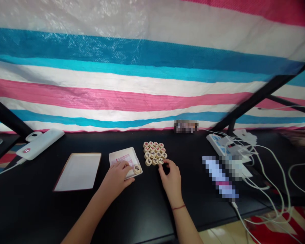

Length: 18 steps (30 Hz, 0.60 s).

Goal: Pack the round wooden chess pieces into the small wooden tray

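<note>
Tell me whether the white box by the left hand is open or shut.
Open. Nothing closes off the white box: pink print and a round piece show inside, and the left hand lies over its edge.

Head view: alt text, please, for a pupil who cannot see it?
A person's right hand touches a block of round cream pieces marked in red or black on a black table; the left hand is over a shallow white box, with a white tray further left.
</note>
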{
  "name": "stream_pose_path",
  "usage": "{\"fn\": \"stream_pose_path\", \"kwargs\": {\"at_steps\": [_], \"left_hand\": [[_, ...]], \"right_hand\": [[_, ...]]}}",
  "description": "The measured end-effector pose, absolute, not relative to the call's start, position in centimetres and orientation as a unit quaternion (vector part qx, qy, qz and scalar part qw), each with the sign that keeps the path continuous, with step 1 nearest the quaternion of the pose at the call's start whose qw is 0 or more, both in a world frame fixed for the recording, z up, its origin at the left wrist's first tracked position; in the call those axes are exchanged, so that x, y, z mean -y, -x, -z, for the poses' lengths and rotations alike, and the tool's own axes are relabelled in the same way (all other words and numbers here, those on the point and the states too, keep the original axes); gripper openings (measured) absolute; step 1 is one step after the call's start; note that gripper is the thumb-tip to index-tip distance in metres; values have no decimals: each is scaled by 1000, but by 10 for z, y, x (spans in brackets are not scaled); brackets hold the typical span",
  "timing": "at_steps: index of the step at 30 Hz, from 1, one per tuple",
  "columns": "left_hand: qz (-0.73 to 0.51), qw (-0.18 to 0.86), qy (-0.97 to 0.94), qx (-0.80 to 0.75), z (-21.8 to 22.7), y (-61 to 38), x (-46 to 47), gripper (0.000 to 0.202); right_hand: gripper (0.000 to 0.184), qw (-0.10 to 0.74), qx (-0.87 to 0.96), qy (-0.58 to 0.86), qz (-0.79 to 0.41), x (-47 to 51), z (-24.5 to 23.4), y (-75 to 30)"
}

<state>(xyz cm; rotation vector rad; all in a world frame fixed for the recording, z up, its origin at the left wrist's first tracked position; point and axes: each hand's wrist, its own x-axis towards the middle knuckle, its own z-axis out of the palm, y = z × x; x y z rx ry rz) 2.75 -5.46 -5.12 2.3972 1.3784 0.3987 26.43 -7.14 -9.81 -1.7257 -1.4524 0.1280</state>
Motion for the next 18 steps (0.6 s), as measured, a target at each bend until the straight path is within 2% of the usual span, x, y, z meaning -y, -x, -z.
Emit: {"fn": "stream_pose_path", "kwargs": {"at_steps": [8,12,16,18], "left_hand": [[-129,204,-855,-458,44,-23,53,1],[-118,203,-862,-450,44,-22,52,2],[-128,207,-866,-438,41,-20,52,5],[-137,217,-859,-442,39,-20,53,6]], "right_hand": [[22,412,599,684,-50,68,101,-266],[22,414,598,685,-46,69,97,-265],[18,450,595,666,-4,77,87,-255],[16,457,627,630,-27,83,81,-245]]}}
